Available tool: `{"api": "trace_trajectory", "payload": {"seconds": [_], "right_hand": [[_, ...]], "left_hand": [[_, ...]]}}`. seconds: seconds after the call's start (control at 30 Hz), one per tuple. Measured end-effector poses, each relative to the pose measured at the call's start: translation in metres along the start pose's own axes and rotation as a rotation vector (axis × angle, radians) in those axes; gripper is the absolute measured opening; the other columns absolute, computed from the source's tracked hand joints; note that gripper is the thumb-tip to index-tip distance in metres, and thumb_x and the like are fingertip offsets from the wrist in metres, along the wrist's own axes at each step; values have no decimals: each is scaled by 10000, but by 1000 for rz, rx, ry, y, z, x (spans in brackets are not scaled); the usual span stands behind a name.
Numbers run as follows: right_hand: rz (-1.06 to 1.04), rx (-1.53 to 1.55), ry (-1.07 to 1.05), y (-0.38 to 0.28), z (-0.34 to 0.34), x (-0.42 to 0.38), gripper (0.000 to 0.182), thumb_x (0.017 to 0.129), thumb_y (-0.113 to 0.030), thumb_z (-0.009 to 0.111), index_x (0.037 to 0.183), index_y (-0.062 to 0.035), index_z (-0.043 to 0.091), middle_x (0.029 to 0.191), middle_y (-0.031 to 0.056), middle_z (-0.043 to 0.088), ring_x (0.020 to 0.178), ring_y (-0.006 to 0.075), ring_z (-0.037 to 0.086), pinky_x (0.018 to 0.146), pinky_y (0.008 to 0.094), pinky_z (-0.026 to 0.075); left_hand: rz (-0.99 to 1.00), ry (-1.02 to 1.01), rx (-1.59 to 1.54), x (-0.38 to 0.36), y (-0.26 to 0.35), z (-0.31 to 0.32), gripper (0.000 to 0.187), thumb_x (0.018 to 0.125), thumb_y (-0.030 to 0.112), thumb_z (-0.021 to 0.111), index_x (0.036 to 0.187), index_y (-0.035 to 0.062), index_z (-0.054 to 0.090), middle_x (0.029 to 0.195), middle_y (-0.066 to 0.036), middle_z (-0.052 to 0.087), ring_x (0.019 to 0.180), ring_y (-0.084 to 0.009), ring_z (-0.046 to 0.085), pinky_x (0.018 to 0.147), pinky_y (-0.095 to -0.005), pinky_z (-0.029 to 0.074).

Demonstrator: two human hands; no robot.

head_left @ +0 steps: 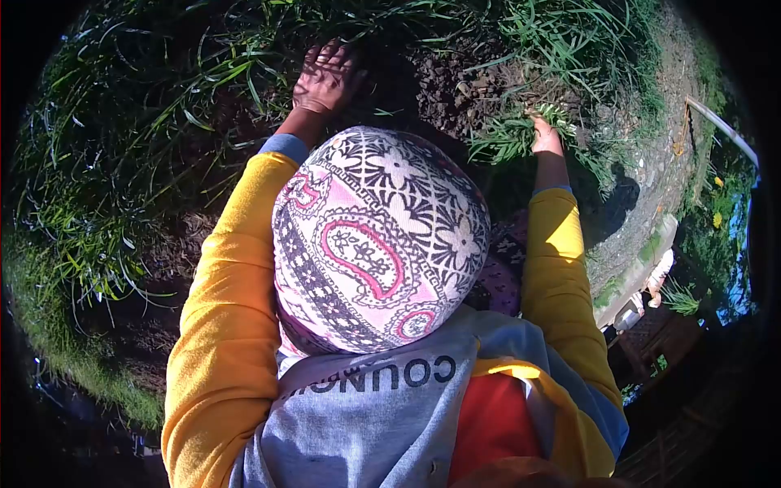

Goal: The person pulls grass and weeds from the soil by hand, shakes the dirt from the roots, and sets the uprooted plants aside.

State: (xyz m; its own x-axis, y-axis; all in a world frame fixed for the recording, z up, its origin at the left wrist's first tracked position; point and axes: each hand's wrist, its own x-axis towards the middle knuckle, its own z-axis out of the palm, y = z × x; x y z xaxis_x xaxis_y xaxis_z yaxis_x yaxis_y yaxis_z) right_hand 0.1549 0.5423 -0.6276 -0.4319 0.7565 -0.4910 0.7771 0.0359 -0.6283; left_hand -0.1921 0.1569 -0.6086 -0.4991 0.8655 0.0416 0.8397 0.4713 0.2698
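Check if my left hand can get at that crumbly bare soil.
Probably yes: the left hand lies spread by the grass and the crumbly soil is just to its right, with only shaded ground between.

Soil point(150, 346) w/ clods point(457, 96) & grass point(561, 37)

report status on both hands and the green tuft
right hand closed on green tuft; left hand back up, fingers by the grass; patterned cloth between the arms hides some ground
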Motion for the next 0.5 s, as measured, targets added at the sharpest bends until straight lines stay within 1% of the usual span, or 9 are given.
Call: {"api": "trace_trajectory", "payload": {"seconds": [0.07,0.17,0.2,0.27,0.3,0.33,0.37,0.47,0.5], "right_hand": [[-19,222,119,-15,9,-10,475,825,-370,562,1189,-69,508,1221,77,497,1073,203,461,883,375,387],[-51,558,296,-67,28,-24,456,845,-348,556,1186,-51,502,1229,74,481,1094,202,432,899,385,376],[127,628,563,-100,27,-32,367,863,-278,526,1122,-18,529,1118,89,543,1004,213,514,853,377,428],[-97,924,388,-111,10,-44,342,870,-251,448,1074,7,542,1031,133,584,905,251,582,803,386,484],[-180,1119,250,-127,5,-51,341,872,-236,416,1060,16,546,1006,144,594,882,255,597,800,383,493],[-113,996,245,-120,3,-39,359,879,-241,372,1056,16,549,1019,147,597,917,257,591,813,371,494],[-105,932,273,-118,18,-40,337,883,-214,375,1065,11,547,1008,121,599,878,229,591,774,329,488],[15,258,114,-38,75,-15,362,848,-148,496,1179,-2,486,1153,99,538,996,194,519,868,301,396],[56,41,64,-37,89,-12,406,836,-126,537,1217,-6,466,1202,91,518,1036,182,495,900,292,365]], "left_hand": [[5,5,-2,-1,0,2,384,861,375,457,1143,128,541,1272,-42,463,1223,-236,370,1027,-425,232],[11,27,-2,-1,-1,3,380,860,375,459,1137,129,545,1269,-41,466,1221,-237,373,1027,-425,232],[11,28,0,-1,-1,3,380,859,375,459,1136,129,545,1268,-41,467,1220,-238,374,1026,-425,233],[11,17,2,-1,0,2,381,857,375,461,1135,128,546,1266,-41,469,1218,-239,377,1024,-425,236],[8,7,3,0,1,1,383,856,376,461,1135,127,546,1266,-41,469,1218,-239,377,1023,-424,237],[3,-2,4,0,1,0,384,856,376,462,1134,126,546,1266,-41,469,1217,-240,378,1023,-423,238],[0,-7,1,0,1,-1,389,856,377,462,1139,125,543,1268,-42,467,1219,-240,376,1022,-421,238],[3,-16,-13,0,2,-4,401,857,380,459,1155,121,532,1273,-49,462,1223,-242,370,1022,-416,240],[11,-17,-19,1,3,-5,405,858,379,456,1160,121,529,1274,-51,461,1224,-242,368,1022,-415,240]]}}
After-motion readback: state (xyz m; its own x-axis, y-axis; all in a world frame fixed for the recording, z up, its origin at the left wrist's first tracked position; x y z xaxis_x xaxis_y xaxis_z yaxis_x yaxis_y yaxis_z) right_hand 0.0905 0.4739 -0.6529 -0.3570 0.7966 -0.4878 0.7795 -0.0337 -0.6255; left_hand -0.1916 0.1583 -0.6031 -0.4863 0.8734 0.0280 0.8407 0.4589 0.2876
